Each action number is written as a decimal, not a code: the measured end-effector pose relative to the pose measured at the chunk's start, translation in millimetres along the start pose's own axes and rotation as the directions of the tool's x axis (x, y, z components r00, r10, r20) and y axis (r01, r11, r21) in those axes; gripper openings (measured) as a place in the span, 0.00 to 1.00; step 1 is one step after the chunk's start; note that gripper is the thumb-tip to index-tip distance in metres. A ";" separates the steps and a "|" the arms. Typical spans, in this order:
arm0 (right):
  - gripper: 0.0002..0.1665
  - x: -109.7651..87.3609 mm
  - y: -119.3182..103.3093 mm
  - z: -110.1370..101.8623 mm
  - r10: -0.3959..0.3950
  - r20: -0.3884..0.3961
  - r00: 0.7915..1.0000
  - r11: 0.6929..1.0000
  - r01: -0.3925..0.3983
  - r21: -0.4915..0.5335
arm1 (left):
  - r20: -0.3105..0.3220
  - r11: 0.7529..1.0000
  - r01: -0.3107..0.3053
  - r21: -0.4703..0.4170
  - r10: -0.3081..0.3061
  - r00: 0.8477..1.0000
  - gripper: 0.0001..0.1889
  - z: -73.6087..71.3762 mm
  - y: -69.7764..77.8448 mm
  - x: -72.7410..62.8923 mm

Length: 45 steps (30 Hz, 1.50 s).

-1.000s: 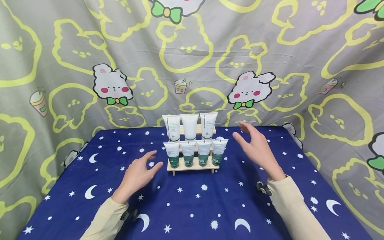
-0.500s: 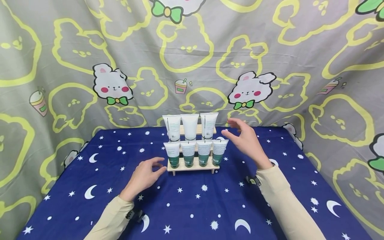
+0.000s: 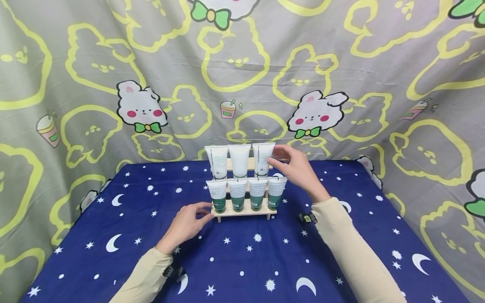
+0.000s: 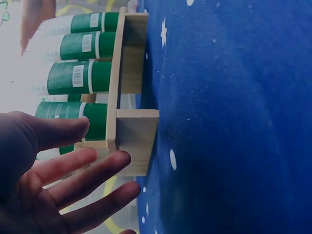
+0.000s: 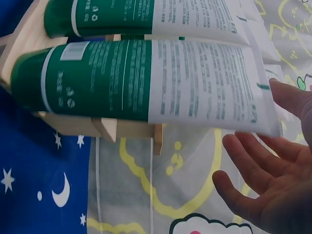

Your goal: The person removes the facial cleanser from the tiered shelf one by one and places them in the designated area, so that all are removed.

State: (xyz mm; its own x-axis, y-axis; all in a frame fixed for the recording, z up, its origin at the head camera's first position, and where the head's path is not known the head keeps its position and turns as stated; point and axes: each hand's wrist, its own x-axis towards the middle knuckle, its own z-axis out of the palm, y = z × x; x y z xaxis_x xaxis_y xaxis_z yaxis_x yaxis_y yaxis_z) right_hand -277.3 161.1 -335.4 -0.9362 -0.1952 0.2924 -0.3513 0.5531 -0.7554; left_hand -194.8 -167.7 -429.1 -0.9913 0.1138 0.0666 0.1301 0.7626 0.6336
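Observation:
A small two-tier wooden rack [image 3: 244,212] bears plastic squeeze tubes, standing on their caps. The front row has several white-and-green tubes [image 3: 238,194]. Three whiter tubes stand behind: one at left [image 3: 218,160], a plain one in the middle [image 3: 239,159] and one at right [image 3: 263,158]. My right hand [image 3: 295,166] is at the right rear tube, thumb by its front edge and fingertips partly behind it; contact is unclear. My left hand [image 3: 189,223] is beside the rack's left end, its fingers spread near the leftmost front tube [image 4: 95,117] in the left wrist view.
The table wears a dark blue cloth [image 3: 242,256] printed with white moons and stars. A grey curtain [image 3: 174,54] with yellow cartoon outlines hangs behind the table and at both sides.
My right hand has moved left to the right rear tube. The left hand has moved right, up to the rack's left end. Rack and tubes stay in place.

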 end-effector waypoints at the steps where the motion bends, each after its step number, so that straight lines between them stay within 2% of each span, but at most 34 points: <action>1: 0.34 1.0 -1.3 1.4 0.000 0.008 1.000 1.000 0.000 0.001 | 0.001 1.000 -0.001 0.000 0.001 1.000 0.18 0.5 -0.4 0.0; 10: 0.25 6.0 -7.0 6.5 -0.008 0.034 0.999 1.000 0.009 -0.011 | 0.007 1.000 -0.018 -0.008 0.018 1.000 0.14 3.9 -1.3 1.7; 15: 0.24 8.0 -6.7 7.0 0.005 0.055 0.998 1.000 -0.006 0.007 | 0.008 1.000 -0.017 -0.002 0.017 1.000 0.12 4.9 -2.1 1.9; 22: 0.22 10.3 -3.8 8.5 0.023 0.075 0.997 0.999 -0.024 0.024 | 0.006 0.999 -0.050 0.002 0.050 0.999 0.12 5.0 -4.1 3.3; 36: 0.20 8.3 -1.3 10.6 0.017 0.035 0.999 1.000 -0.018 0.010 | 0.000 0.999 -0.017 -0.041 0.017 1.000 0.11 7.7 -9.0 7.6; 45: 0.22 5.4 -3.5 0.9 0.024 0.008 1.000 0.999 -0.024 0.032 | -0.011 0.998 -0.005 -0.070 0.004 1.000 0.11 9.8 -13.5 9.1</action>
State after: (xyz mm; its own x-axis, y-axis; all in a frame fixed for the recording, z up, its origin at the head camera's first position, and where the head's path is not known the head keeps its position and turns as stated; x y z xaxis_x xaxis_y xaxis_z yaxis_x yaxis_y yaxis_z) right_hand -281.1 157.4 -331.7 -0.9444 -0.1882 0.2695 -0.3287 0.5314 -0.7808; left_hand -205.3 -170.7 -444.7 -0.9908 0.1105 0.0777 0.1335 0.7156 0.6857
